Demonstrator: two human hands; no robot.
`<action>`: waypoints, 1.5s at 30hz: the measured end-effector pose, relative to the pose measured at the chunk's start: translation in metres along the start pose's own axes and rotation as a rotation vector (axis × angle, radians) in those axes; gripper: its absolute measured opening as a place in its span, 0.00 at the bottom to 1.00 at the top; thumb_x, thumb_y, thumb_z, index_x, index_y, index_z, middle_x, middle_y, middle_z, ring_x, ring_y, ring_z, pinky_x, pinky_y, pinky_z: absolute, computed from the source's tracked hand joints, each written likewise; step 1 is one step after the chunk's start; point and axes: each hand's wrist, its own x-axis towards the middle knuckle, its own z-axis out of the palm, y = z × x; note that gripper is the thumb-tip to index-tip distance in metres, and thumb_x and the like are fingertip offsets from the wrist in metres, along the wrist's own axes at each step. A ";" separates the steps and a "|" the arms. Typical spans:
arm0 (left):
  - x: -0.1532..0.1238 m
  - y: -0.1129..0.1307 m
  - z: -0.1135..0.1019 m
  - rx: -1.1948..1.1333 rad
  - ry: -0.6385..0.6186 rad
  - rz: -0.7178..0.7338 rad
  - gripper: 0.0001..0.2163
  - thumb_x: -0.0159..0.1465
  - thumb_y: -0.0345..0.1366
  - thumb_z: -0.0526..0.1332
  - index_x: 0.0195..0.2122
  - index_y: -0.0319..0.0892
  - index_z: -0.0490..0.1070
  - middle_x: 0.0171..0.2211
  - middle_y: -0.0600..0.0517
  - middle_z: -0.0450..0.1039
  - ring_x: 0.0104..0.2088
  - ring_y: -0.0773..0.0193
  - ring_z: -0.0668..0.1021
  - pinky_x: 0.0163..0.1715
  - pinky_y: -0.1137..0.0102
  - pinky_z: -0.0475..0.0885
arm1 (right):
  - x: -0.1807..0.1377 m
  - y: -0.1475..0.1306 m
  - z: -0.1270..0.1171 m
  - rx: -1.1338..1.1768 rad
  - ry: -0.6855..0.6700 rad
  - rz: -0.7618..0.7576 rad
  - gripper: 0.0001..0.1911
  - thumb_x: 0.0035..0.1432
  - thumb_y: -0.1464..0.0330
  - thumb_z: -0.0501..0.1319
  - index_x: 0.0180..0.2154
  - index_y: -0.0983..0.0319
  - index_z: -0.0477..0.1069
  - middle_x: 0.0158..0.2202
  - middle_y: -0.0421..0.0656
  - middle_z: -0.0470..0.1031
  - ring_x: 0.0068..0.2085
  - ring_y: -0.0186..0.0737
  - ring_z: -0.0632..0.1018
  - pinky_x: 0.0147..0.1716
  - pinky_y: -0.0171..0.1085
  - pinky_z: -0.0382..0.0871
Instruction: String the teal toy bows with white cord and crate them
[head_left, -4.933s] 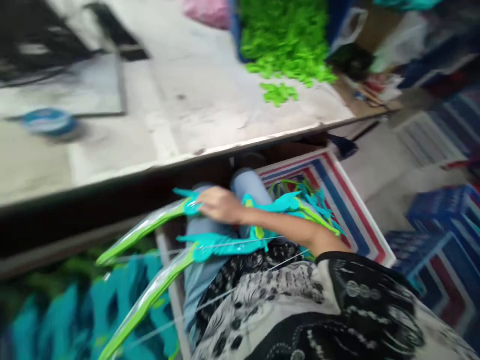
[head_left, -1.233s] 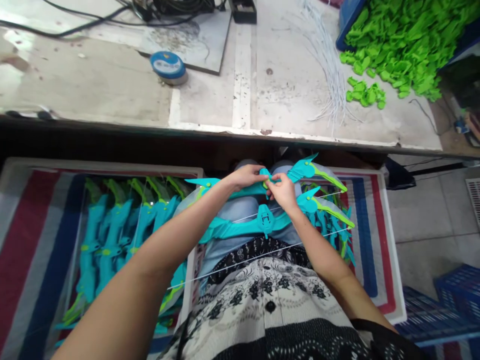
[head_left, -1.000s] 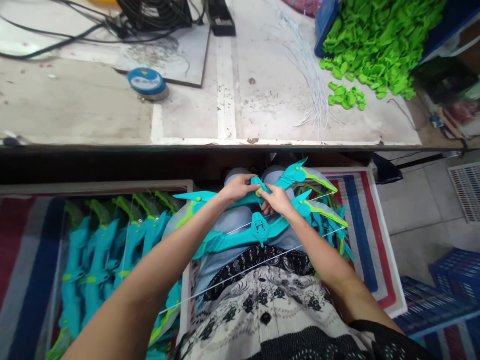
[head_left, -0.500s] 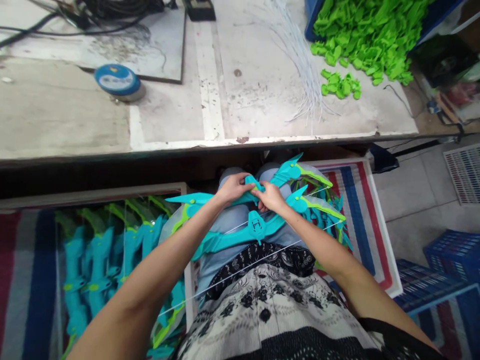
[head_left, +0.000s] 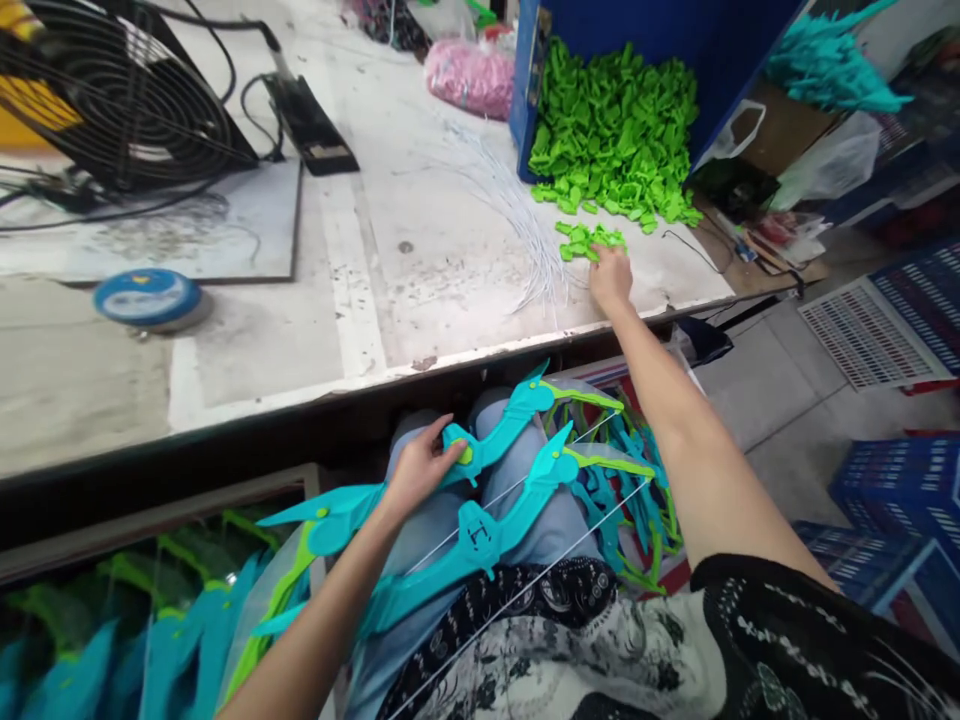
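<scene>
Two turquoise toy bows with lime-green limb parts and white strings lie across my lap. My left hand [head_left: 424,468] is closed around the middle of the farther toy bow [head_left: 501,440], thumb against a lime-green piece [head_left: 463,452] at its centre. The nearer toy bow [head_left: 480,535] shows an uncovered centre with a dark slot-like mark. On the table, my right hand [head_left: 611,280] reaches to a small heap of green plastic pieces [head_left: 581,240]. Its fingertips are among the pieces, so what they grip, if anything, is hidden.
A blue bin [head_left: 529,100] on its side spills many green pieces. White strings [head_left: 536,250] lie left of the small heap. A blue-lidded round tin [head_left: 146,298] and a fan [head_left: 127,95] are at left. More bows [head_left: 202,610] fill crates on both sides of my legs.
My right hand has left the farther bow and moved up and right to the small green heap. My left hand stays on the bow. The view has shifted up and right.
</scene>
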 end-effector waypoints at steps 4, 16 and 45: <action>-0.002 0.001 0.004 -0.085 0.125 0.064 0.35 0.50 0.55 0.63 0.54 0.36 0.69 0.52 0.39 0.74 0.49 0.48 0.79 0.49 0.58 0.75 | 0.042 0.012 0.022 -0.140 -0.078 -0.219 0.23 0.70 0.70 0.41 0.43 0.73 0.73 0.51 0.55 0.68 0.54 0.44 0.66 0.53 0.43 0.60; -0.091 -0.001 -0.007 0.126 -0.137 -0.082 0.29 0.55 0.57 0.56 0.47 0.39 0.74 0.44 0.43 0.80 0.44 0.49 0.80 0.46 0.58 0.75 | -0.083 -0.012 -0.022 0.455 -0.218 -0.254 0.11 0.61 0.64 0.60 0.39 0.67 0.70 0.35 0.43 0.74 0.36 0.30 0.72 0.39 0.34 0.65; -0.088 -0.030 0.032 -0.056 -0.271 -0.045 0.21 0.53 0.53 0.62 0.37 0.39 0.71 0.30 0.50 0.75 0.31 0.59 0.76 0.29 0.69 0.68 | -0.396 -0.061 -0.014 0.693 -1.023 0.456 0.32 0.60 0.56 0.58 0.62 0.64 0.60 0.15 0.32 0.68 0.14 0.33 0.70 0.15 0.29 0.62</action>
